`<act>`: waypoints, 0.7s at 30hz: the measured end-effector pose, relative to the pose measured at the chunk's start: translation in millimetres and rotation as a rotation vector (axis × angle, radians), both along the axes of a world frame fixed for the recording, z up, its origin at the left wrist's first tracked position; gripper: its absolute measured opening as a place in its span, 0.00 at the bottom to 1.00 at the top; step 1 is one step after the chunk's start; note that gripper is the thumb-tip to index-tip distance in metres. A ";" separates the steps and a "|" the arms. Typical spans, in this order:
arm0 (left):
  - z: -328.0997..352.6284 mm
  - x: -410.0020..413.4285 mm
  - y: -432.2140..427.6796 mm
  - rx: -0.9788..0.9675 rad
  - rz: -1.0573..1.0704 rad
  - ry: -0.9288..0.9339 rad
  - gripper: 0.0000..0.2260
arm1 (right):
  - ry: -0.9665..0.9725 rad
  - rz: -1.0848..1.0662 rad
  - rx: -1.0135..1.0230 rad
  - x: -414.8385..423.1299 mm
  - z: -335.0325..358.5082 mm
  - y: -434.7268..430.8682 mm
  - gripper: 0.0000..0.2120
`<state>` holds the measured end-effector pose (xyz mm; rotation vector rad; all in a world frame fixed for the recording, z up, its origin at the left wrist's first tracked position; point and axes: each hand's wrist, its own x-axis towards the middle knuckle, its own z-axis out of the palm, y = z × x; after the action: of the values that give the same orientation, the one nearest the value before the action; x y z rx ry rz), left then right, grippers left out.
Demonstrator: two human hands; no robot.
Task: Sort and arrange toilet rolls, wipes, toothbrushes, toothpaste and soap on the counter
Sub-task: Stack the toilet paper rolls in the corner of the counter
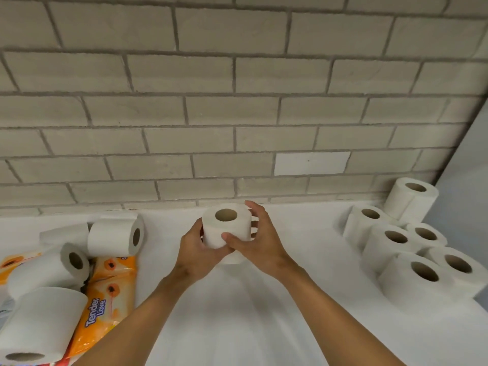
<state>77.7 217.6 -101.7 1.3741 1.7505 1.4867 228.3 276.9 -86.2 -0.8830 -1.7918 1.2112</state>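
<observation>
White paper toilet roll (pixel 232 229), upright, sits cupped between left hand (pixel 195 249) and right hand (pixel 261 241), fingers curled round it, likely bound for the upright white rolls (pixel 383 247) at three o'clock.

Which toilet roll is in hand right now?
The centre roll, core hole up, gripped between left hand and right hand. The rolls piled at left and the upright group at right sit untouched on the counter.
</observation>
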 end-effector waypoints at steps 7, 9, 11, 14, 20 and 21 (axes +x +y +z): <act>23.0 56.1 26.5 -0.015 -0.173 -0.094 0.27 | 0.016 -0.017 -0.143 77.3 24.8 17.6 0.28; 27.9 78.4 38.1 -0.035 -0.242 -0.079 0.27 | 0.020 -0.034 -0.155 102.7 27.3 26.5 0.26; 31.8 91.7 49.2 -0.058 -0.313 -0.083 0.26 | 0.013 -0.058 -0.158 120.7 30.9 34.7 0.25; 34.3 116.8 74.0 -0.083 -0.434 -0.112 0.27 | -0.044 -0.113 -0.121 156.0 36.2 52.7 0.24; 40.2 175.4 121.7 -0.123 -0.526 -0.068 0.23 | -0.146 -0.184 -0.077 224.6 40.4 96.1 0.26; 40.7 184.6 129.6 -0.122 -0.517 -0.049 0.23 | -0.161 -0.194 -0.060 234.1 40.5 104.4 0.26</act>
<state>262.3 347.2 -61.0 1.5581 1.2951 1.1002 462.4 381.3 -45.7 -1.1894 -1.7548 1.0999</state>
